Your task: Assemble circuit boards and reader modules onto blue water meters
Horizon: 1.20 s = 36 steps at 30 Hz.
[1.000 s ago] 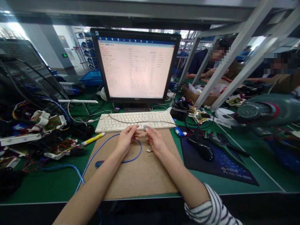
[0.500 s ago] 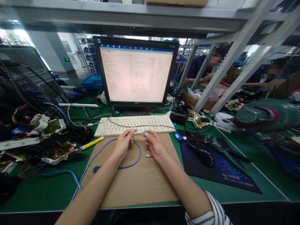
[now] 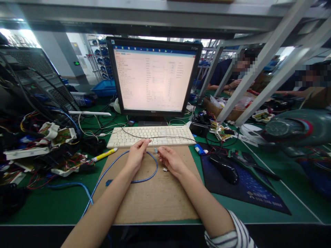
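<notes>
My left hand (image 3: 136, 155) is pinched closed above the far part of the cardboard sheet (image 3: 157, 203); whatever its fingertips hold is too small or hidden to name. Facing it, my right hand (image 3: 172, 160) pinches a small clear bluish piece (image 3: 155, 150) between thumb and forefinger. The two hands are a little apart. A blue cable (image 3: 152, 175) loops over the cardboard, behind and beneath my left hand. Its blue plug end (image 3: 109, 183) lies beside my left forearm. Below my right hand rests a small white connector (image 3: 165, 169), partly covered.
A white keyboard (image 3: 152, 136) and a monitor (image 3: 155, 79) stand beyond the hands. Opened circuit-board parts with wires (image 3: 62, 136) and a yellow marker (image 3: 104, 155) lie left. On the right are a black mouse (image 3: 224, 169), a mouse pad (image 3: 248, 186) and a green-handled tool (image 3: 248, 167).
The view has shifted slightly. My right hand has turned so the small clear piece sticks out more to the left, toward my left fingertips. My left hand stays pinched.
</notes>
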Each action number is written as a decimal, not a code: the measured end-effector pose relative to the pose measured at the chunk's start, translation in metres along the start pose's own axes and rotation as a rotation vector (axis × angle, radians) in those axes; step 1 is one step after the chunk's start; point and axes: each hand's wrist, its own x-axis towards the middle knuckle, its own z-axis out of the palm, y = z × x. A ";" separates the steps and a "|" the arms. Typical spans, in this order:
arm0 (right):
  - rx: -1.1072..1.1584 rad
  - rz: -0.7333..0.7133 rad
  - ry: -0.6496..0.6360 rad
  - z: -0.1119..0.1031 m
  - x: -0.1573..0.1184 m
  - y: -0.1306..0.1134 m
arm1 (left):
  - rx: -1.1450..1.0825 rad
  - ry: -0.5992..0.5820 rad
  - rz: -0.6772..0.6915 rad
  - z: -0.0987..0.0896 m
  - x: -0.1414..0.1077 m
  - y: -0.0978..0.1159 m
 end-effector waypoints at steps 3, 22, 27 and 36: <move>-0.061 -0.025 -0.010 -0.001 0.001 0.002 | -0.014 0.005 -0.002 0.000 0.001 0.001; -0.117 -0.130 0.065 0.000 0.001 0.010 | -0.082 -0.066 -0.091 0.008 -0.010 0.008; -0.002 -0.103 0.102 -0.004 0.005 0.007 | -0.046 -0.058 -0.066 0.006 -0.009 0.008; 0.122 -0.071 0.164 -0.002 0.006 0.004 | -0.024 -0.026 -0.051 0.005 -0.008 0.008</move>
